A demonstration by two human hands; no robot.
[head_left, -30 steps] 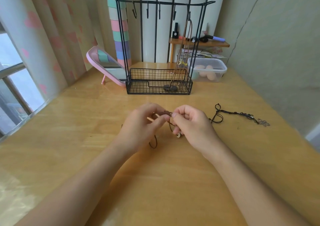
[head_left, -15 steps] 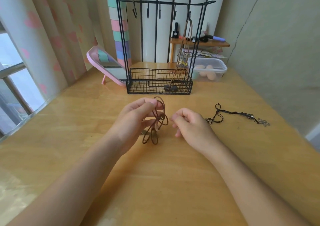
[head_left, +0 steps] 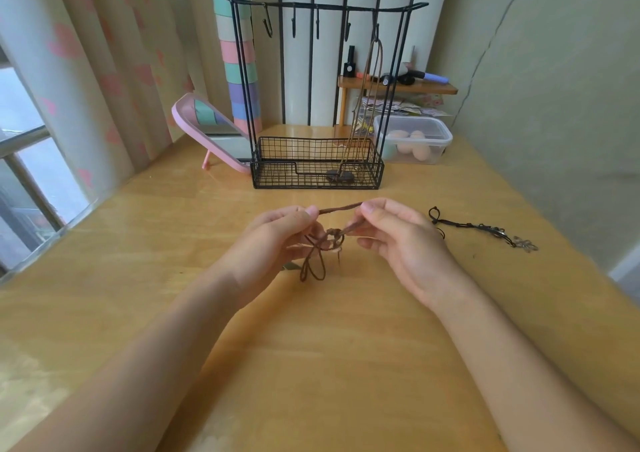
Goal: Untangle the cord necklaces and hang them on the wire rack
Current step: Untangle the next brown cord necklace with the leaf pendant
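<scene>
Head view. Held just above glossy wooden table [head_left: 311, 365]: thin brown cord [head_left: 341, 206], knotted tangle, loops dangling. Pinched taut at one end by left hand [head_left: 273, 240], at other by right hand [head_left: 398, 240], fingers curled. Behind: black wire rack [head_left: 317, 174], mesh basket, hooks on top bar. Hung from right hook: tan necklace [head_left: 367, 105], dark pendant down in basket. Lying flat right of hands: black necklace [head_left: 485, 229], silvery charm.

1 wide-angle head-worn view, facing forward and down the table [head_left: 346, 365], close above its near part, wire rack [head_left: 311, 160] toward the far edge
</scene>
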